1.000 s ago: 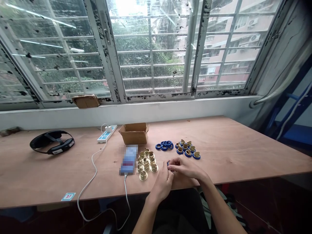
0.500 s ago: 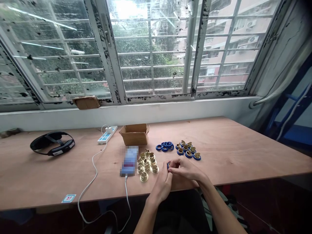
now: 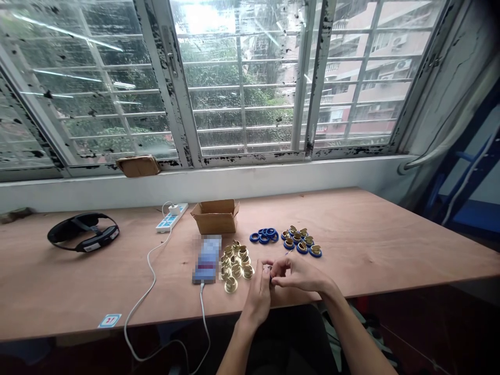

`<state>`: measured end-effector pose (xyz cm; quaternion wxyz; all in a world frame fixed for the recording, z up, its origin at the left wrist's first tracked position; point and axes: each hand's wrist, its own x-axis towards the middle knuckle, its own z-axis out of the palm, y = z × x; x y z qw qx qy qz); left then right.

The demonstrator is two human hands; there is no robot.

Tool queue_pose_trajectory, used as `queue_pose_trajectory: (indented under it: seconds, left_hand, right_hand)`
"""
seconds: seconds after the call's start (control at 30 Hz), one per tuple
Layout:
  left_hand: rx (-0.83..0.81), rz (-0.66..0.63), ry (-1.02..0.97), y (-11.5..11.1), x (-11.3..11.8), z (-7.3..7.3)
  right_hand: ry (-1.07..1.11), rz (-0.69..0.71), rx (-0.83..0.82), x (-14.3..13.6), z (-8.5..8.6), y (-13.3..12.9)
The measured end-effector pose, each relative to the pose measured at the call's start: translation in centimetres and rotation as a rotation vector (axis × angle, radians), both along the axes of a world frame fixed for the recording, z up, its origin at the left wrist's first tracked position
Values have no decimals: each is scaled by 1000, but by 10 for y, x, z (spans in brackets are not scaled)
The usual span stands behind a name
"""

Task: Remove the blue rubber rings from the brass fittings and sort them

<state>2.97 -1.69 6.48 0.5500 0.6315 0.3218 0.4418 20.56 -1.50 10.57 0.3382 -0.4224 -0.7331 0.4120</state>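
Near the table's front edge my left hand [image 3: 258, 292] and my right hand [image 3: 299, 273] meet, fingers closed on a small blue ring [image 3: 271, 278]. Fingers cover most of that ring, so I cannot tell whether a brass piece sits in it. Just left of my hands lies a cluster of loose brass flanged pieces [image 3: 236, 270]. Beyond them is a small pile of blue rings [image 3: 264, 239]. To the right of that pile stand several brass pieces fitted with blue rings [image 3: 302, 248].
An open cardboard box [image 3: 215, 224] stands behind a phone [image 3: 207, 259] with a white cable [image 3: 150, 268]. Farther left are a power strip [image 3: 166, 225] and a black headset [image 3: 94, 240]. A small label [image 3: 110, 321] is stuck at the wooden table's [image 3: 394, 245] front edge.
The blue ring and my fingers have shifted slightly toward me, and the ring is now more hidden. My left fingers have curled further around it. The piles look the same.
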Motion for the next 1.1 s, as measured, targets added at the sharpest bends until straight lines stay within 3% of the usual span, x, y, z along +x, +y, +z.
queue_pose_trajectory:
  seconds: [0.2,0.37,0.47,0.67,0.87,1.1]
  left_hand:
    - [100,64,54,1,-5,-5]
    - [-17,-164,15,13,-9,-10]
    - [-34,-224,8,17,-10,-11]
    - [7,-162,51,12,-11,-4]
    - [-30,-74,-138,14,-8,-8]
    - [42,6,-182,12,1,-10]
  right_hand:
    - [0,6,-4,-2,-3,0]
    - [-108,-29,36,6,0,-1]
    - [-145,-39,36,7,3,-3]
    - [-166,-16,89,0,2,-3]
    - [-126,-125,166,7,4,-2]
    - [-12,-65,47,6,8,0]
